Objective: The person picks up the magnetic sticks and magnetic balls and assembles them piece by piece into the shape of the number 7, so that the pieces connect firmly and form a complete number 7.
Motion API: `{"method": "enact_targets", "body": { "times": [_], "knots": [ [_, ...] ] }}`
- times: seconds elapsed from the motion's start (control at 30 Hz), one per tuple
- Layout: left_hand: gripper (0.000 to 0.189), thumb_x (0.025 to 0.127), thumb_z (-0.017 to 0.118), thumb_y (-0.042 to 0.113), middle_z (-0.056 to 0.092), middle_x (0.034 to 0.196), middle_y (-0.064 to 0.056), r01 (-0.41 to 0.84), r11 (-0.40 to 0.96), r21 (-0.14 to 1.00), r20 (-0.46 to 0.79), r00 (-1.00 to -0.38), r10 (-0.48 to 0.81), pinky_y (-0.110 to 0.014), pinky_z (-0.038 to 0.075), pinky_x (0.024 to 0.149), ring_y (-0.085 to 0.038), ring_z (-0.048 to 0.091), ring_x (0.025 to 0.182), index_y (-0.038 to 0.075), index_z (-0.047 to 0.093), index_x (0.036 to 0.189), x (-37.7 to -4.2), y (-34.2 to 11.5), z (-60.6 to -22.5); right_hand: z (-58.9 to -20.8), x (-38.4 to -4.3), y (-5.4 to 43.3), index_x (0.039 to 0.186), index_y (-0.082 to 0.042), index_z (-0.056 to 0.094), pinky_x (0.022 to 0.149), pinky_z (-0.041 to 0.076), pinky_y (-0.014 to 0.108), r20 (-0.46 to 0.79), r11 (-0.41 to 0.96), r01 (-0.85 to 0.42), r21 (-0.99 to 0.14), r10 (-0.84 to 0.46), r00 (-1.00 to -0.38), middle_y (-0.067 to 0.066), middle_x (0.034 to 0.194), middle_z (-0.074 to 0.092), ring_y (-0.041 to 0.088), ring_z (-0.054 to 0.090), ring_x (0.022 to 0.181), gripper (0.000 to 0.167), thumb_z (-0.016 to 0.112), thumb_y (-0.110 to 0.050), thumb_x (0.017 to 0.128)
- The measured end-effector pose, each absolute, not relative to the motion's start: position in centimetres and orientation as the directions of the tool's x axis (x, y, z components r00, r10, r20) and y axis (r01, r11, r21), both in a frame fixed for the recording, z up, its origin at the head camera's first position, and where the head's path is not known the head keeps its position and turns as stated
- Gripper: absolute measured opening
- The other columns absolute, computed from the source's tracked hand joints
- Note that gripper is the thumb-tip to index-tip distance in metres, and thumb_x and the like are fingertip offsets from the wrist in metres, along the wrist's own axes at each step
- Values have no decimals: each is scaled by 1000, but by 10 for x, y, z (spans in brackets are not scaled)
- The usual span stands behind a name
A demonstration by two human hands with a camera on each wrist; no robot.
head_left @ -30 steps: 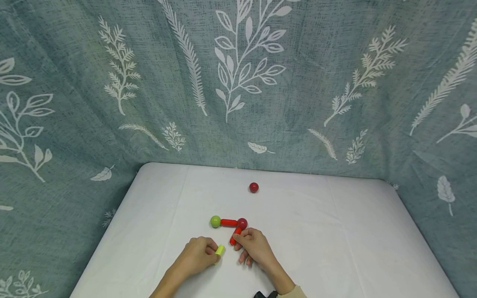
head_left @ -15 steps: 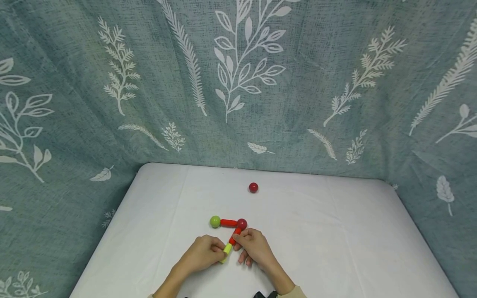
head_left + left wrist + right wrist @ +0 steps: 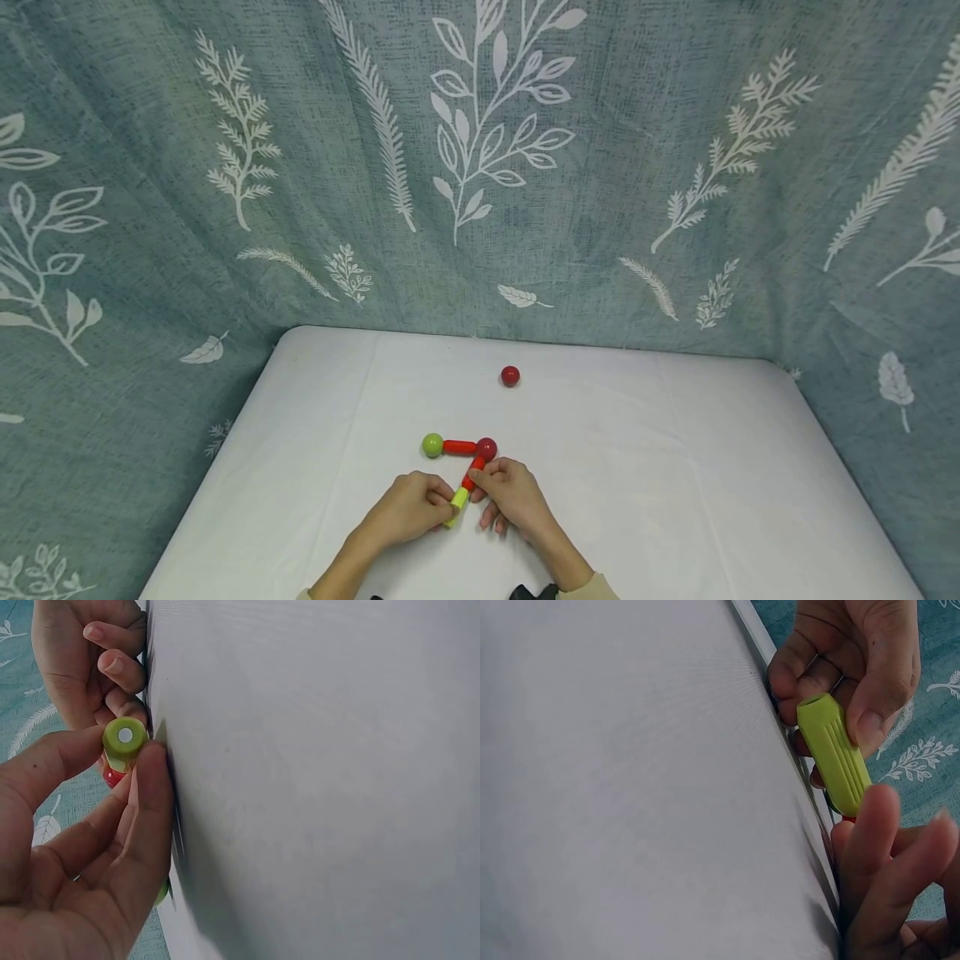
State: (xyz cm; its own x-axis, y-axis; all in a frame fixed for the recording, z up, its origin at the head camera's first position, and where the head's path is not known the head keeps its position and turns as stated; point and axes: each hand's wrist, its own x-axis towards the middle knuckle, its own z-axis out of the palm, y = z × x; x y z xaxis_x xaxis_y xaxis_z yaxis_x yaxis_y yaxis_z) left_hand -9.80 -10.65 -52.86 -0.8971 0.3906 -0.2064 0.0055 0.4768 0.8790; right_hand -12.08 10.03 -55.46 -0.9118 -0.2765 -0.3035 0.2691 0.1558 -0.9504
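Note:
In the head view my left hand pinches a ridged yellow-green rod between thumb and fingers. Its near end shows a round silvery disc in the left wrist view. The far end meets a red rod, which the thumb and fingers of my right hand pinch. That red rod runs up to a dark red ball. From the ball a second red rod extends left to a green ball, so the pieces form a bent chain on the table. Fingers hide much of the held red rod.
Farther back, a loose dark red ball sits on the white-covered table. A blue-green leaf-patterned cloth hangs behind and around the table. At the bottom edge, part of a black object shows by the right wrist.
My left hand has moved slightly right, bringing the yellow-green rod up against the end of the held red rod. Over the last half second both hands stay almost still.

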Motion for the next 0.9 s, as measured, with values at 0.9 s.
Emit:
{"method": "enact_targets", "body": {
  "times": [0.9],
  "knots": [
    [23, 93, 74, 28, 70, 101, 4, 191, 479, 857, 29, -946, 324, -35, 55, 79, -17, 66, 95, 17, 73, 114, -194, -91, -487, -555, -120, 100, 105, 4, 57, 37, 45, 22, -309, 129, 284, -950, -278, -909, 14, 84, 72, 23, 68, 52, 36, 66, -30, 98]
  ]
}}
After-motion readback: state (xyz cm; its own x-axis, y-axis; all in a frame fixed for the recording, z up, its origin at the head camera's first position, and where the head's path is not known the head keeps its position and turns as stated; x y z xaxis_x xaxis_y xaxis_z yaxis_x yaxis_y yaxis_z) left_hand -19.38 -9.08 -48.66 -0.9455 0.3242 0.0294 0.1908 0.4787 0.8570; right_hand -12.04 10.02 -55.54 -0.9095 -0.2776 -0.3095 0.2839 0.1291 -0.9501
